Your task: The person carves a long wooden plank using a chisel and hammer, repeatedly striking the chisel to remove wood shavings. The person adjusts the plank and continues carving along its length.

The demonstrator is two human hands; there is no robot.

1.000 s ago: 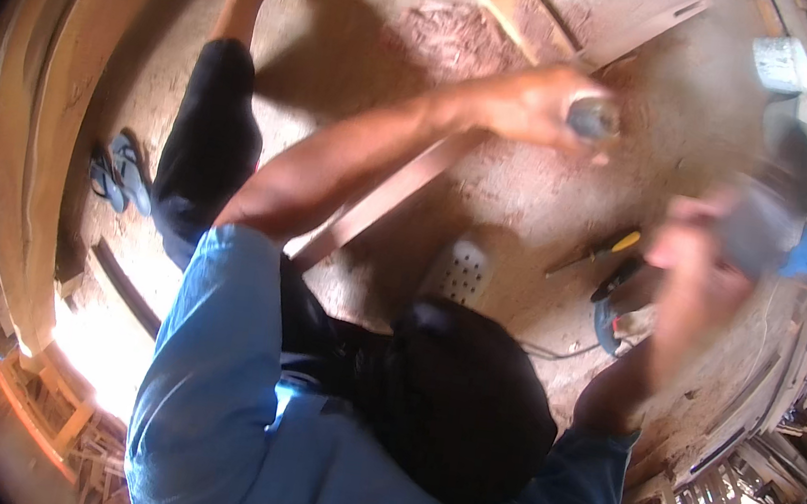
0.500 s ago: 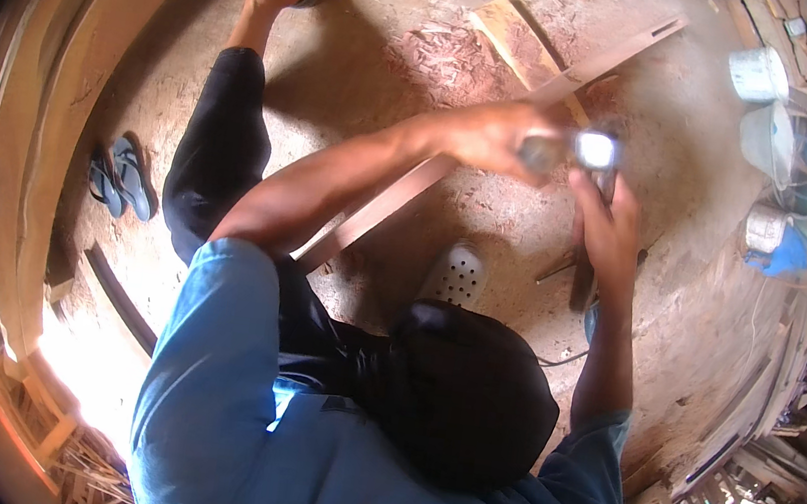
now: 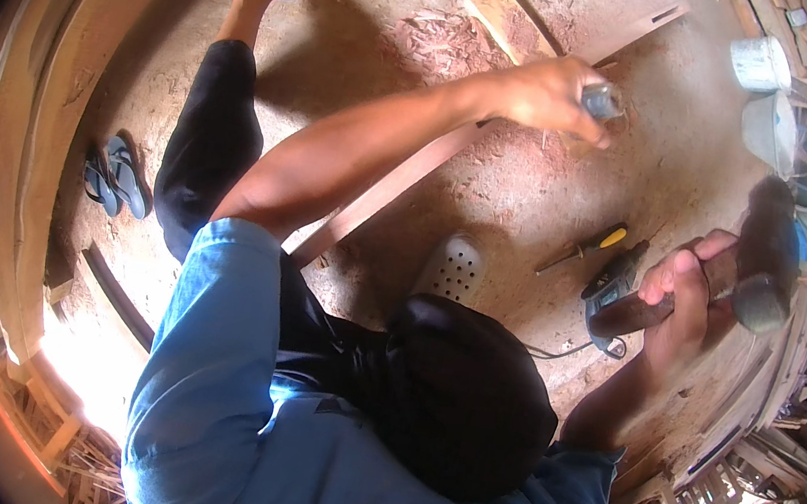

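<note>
My left hand (image 3: 548, 99) grips an upright tool, perhaps a chisel, whose grey handle end (image 3: 600, 102) pokes out above my fingers; its lower end is hidden. It is over a long wooden beam (image 3: 380, 194) lying diagonally on the floor, with a slot near its far end. Wood shavings (image 3: 435, 39) and a short board (image 3: 493, 11) lie beside it. My right hand (image 3: 680, 296) is closed on a hammer (image 3: 756, 295) with a dark, heavy head, held out to the right.
A yellow-handled screwdriver (image 3: 585, 249) and corded power tool (image 3: 611, 288) lie right of the beam. A holed clog (image 3: 451, 273) is below, flip-flops (image 3: 126, 173) left of my outstretched leg (image 3: 217, 128). Long timbers (image 3: 58, 109) line the left; white buckets (image 3: 759, 64), tangled cords and scrap wood line the right.
The hammer swung in to the tool in my left hand half a second ago and is now drawn back right, uncovering the screwdriver. My left hand has risen slightly since then.
</note>
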